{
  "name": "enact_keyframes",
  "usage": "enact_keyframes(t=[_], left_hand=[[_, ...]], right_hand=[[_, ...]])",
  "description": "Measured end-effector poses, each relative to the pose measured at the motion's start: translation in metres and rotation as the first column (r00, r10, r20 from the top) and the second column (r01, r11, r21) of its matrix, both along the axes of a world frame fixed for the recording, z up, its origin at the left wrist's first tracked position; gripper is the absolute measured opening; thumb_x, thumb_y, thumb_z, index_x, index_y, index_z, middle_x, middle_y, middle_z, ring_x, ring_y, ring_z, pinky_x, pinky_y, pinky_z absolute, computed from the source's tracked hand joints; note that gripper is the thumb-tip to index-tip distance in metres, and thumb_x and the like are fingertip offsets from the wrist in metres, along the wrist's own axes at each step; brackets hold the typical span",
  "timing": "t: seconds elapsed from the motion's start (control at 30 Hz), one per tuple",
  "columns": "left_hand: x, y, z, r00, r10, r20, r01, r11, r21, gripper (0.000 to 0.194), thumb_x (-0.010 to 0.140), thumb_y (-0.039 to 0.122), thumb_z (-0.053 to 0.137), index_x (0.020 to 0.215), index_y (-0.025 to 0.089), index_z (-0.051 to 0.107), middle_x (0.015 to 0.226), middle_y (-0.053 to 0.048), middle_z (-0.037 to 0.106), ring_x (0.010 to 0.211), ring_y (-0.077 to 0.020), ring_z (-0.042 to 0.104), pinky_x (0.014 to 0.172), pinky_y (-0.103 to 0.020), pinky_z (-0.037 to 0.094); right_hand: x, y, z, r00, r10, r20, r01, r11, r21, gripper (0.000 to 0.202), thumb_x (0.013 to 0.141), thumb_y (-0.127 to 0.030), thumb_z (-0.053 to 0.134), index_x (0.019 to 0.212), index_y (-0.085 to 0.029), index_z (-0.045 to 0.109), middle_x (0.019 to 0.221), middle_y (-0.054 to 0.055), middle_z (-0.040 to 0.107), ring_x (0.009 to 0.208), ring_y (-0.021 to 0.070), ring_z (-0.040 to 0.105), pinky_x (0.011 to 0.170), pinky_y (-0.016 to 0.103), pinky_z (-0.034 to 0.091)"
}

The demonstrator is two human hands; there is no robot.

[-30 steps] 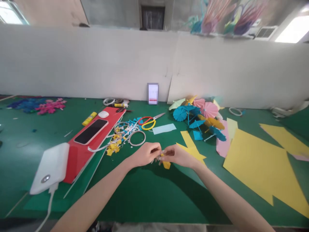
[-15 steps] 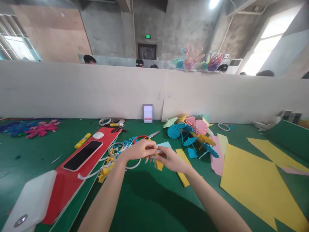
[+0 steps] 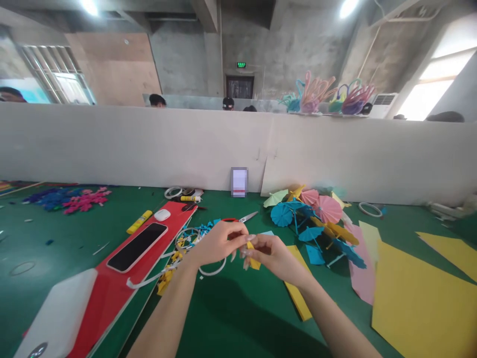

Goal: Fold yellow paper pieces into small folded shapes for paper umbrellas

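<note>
A small folded piece of yellow paper (image 3: 255, 263) is pinched between my two hands above the green table. My left hand (image 3: 219, 241) has its fingers closed at the paper's upper end. From the other side, my right hand (image 3: 275, 256) grips it with thumb and fingers, and the fingertips of both hands nearly touch. The fingers cover most of the paper, so its full shape is hidden. Just beyond the hands lie red-handled scissors (image 3: 248, 217). A flat yellow paper strip (image 3: 301, 301) rests under my right forearm.
Small paper umbrellas (image 3: 329, 209) are heaped at the right, near large yellow sheets (image 3: 417, 298). Blue and yellow scraps (image 3: 166, 283) lie by my left forearm. A phone (image 3: 137, 247) and a white device (image 3: 61, 308) rest on a red board (image 3: 97, 293). A white partition (image 3: 130, 149) stands behind.
The view has shifted left and slightly upward, so the table things appear farther right. Both hands still hold the yellow paper, with the right fingers a little more spread around it.
</note>
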State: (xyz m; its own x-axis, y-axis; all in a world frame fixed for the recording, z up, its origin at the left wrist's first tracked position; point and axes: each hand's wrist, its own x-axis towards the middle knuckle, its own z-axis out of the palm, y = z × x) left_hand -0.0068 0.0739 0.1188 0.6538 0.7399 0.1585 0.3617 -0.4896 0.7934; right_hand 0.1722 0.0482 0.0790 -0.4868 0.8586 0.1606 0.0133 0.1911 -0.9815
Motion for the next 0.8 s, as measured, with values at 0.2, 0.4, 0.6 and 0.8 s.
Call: enact_keyframes(t=[0.2, 0.4, 0.6, 0.8], left_hand=[[0.002, -0.002, 0.002, 0.998, 0.063, -0.002, -0.063, 0.997, -0.034, 0.026, 0.09, 0.034, 0.048, 0.071, 0.017, 0.054, 0.064, 0.003, 0.056, 0.052, -0.0091, 0.052, 0.053, -0.019, 0.04], [0.001, -0.003, 0.006, 0.999, 0.049, -0.003, -0.049, 0.998, -0.036, 0.025, 0.09, 0.033, 0.049, 0.073, 0.016, 0.056, 0.065, 0.002, 0.059, 0.053, -0.0085, 0.055, 0.054, -0.019, 0.042], [0.0, -0.005, 0.007, 0.996, 0.089, -0.015, -0.089, 0.995, -0.032, 0.025, 0.09, 0.034, 0.049, 0.075, 0.016, 0.056, 0.065, 0.002, 0.062, 0.055, -0.0093, 0.056, 0.055, -0.019, 0.044], [0.003, -0.009, 0.008, 0.997, 0.072, -0.016, -0.072, 0.997, 0.005, 0.026, 0.09, 0.034, 0.05, 0.072, 0.016, 0.056, 0.065, 0.002, 0.06, 0.054, -0.0081, 0.054, 0.055, -0.019, 0.042]], right_hand=[[-0.001, -0.002, -0.006, 0.997, -0.072, 0.016, 0.072, 0.997, 0.01, 0.026, 0.082, -0.04, 0.063, 0.074, -0.015, 0.058, 0.067, 0.003, 0.063, 0.062, 0.0158, 0.061, 0.061, 0.027, 0.046], [-0.004, -0.01, -0.006, 0.987, -0.128, 0.101, 0.12, 0.99, 0.079, 0.02, 0.09, -0.033, 0.051, 0.076, -0.018, 0.052, 0.056, -0.003, 0.054, 0.049, 0.0116, 0.053, 0.05, 0.023, 0.041], [-0.001, -0.01, -0.005, 0.999, -0.035, 0.002, 0.035, 0.997, -0.067, 0.022, 0.083, -0.037, 0.061, 0.077, -0.016, 0.055, 0.068, 0.002, 0.062, 0.061, 0.0158, 0.063, 0.061, 0.027, 0.051], [0.002, -0.019, -0.001, 0.972, -0.159, 0.176, 0.147, 0.986, 0.077, 0.02, 0.09, -0.032, 0.05, 0.075, -0.019, 0.048, 0.051, -0.005, 0.051, 0.044, 0.0109, 0.054, 0.046, 0.022, 0.04]])
